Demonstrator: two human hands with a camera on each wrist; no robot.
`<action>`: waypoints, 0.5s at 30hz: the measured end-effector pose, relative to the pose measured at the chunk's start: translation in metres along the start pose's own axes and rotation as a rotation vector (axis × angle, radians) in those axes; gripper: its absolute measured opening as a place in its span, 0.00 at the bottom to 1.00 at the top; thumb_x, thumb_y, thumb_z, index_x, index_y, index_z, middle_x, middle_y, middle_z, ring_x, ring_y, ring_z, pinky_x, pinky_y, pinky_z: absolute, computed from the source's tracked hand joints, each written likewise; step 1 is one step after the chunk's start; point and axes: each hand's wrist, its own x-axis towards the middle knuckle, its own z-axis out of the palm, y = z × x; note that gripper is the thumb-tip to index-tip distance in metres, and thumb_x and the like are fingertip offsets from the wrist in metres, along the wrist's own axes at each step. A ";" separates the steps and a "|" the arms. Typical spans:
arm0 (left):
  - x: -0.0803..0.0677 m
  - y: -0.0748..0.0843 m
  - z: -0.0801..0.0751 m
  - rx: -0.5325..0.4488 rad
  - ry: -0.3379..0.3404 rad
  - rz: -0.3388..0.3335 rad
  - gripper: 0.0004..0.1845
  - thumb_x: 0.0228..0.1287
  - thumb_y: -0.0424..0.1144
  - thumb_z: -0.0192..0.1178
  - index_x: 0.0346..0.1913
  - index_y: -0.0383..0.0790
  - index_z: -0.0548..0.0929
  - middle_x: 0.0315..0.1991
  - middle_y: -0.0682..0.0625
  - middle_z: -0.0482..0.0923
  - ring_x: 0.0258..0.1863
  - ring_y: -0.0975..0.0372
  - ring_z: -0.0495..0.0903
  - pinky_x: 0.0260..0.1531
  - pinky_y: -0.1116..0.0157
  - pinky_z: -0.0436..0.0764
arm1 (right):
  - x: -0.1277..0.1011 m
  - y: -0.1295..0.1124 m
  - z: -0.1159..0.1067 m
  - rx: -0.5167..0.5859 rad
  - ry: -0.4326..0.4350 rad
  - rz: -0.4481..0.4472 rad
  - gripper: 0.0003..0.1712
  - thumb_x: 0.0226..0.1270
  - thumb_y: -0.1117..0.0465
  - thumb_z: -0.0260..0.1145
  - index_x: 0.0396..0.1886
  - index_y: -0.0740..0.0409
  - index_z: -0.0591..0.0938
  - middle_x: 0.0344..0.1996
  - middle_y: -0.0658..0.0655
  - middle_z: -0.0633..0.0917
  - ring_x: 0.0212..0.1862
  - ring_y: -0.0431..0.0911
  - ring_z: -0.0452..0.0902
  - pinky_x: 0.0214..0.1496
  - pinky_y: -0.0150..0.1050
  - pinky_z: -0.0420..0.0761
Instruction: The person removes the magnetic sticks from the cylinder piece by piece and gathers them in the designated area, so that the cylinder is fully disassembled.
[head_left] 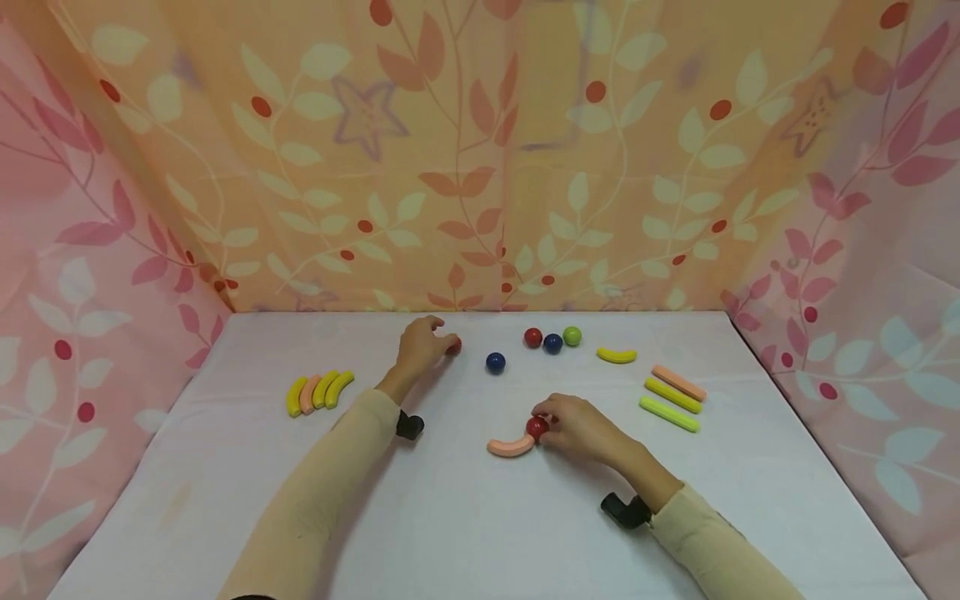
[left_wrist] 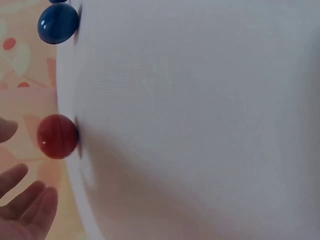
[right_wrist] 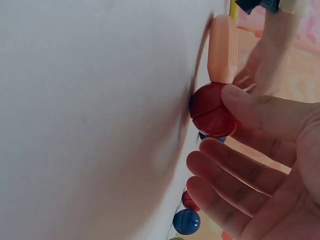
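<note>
White table (head_left: pixel 225 500): right hand (head_left: pixel 581 429) pinches red ball (head_left: pixel 537 427); left hand (head_left: pixel 422 346) loose beside red ball (head_left: pixel 454 345).

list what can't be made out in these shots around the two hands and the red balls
1. Head view: whether the left hand touches the far red ball; the fingers cover most of it.
2. Left wrist view: that hand's grip; the frame edge cuts off all but the fingertips.
3. Right wrist view: the blue ball behind the near red ball, mostly hidden.

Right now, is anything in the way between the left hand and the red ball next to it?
No. In the left wrist view the red ball sits on the white table with only a bare gap between it and the left hand's fingers. The blue ball lies off to one side.
</note>
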 end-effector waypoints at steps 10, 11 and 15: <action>-0.043 0.021 0.005 -0.052 0.154 0.348 0.14 0.61 0.38 0.64 0.48 0.35 0.84 0.42 0.40 0.83 0.42 0.51 0.81 0.45 0.55 0.81 | 0.029 0.000 -0.003 -0.082 0.041 0.097 0.16 0.59 0.57 0.72 0.46 0.57 0.85 0.37 0.52 0.84 0.41 0.46 0.79 0.49 0.46 0.81; -0.047 0.023 0.007 -0.056 0.117 0.380 0.13 0.62 0.37 0.64 0.47 0.35 0.84 0.41 0.41 0.84 0.41 0.52 0.81 0.44 0.56 0.81 | 0.033 0.000 -0.003 -0.085 0.038 0.103 0.15 0.59 0.56 0.72 0.45 0.57 0.86 0.36 0.53 0.84 0.40 0.46 0.79 0.48 0.46 0.81; -0.063 0.030 0.015 -0.060 -0.124 0.452 0.12 0.62 0.35 0.64 0.48 0.36 0.84 0.45 0.45 0.85 0.43 0.55 0.82 0.46 0.59 0.83 | 0.044 -0.002 -0.002 -0.086 0.019 0.130 0.14 0.59 0.53 0.72 0.41 0.56 0.87 0.33 0.52 0.84 0.37 0.45 0.78 0.44 0.43 0.81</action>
